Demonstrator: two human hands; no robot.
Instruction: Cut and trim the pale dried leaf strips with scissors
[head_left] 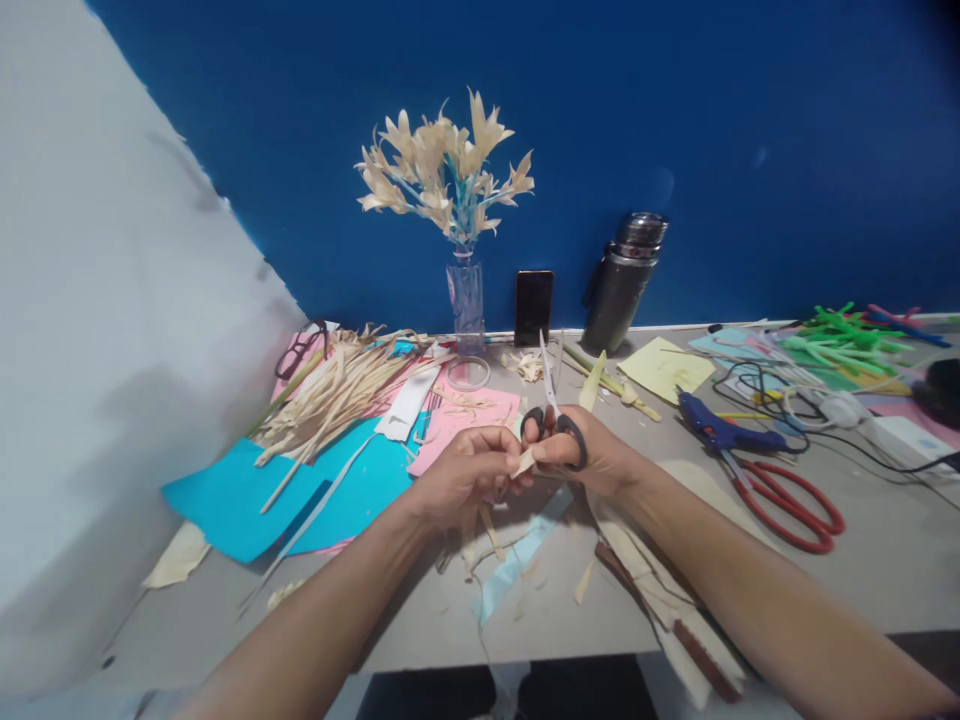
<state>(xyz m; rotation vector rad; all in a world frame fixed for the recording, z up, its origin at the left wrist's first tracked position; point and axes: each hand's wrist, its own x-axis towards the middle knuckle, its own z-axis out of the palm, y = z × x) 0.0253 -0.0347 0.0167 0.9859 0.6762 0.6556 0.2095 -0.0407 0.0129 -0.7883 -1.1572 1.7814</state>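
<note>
Between the fingertips of both hands is a small pale piece of dried husk point(524, 461). My left hand point(469, 468) pinches it from the left side. My right hand point(592, 450) touches its right side with the thumb and also carries black-handled scissors point(550, 375), their blades pointing up and away from me. Below the hands lie a light blue strip point(517, 560) and loose husk scraps on the table. A bundle of long dried husk strips point(337, 390) rests on blue paper point(247, 495) to the left.
Husk flowers point(442, 165) stand in a clear bottle point(466, 295) by the wall, near a phone point(533, 305) and a leaning thermos point(624, 285). At right are a blue glue gun point(724, 425), red-handled scissors point(795, 505), cables and green pipe cleaners point(847, 340).
</note>
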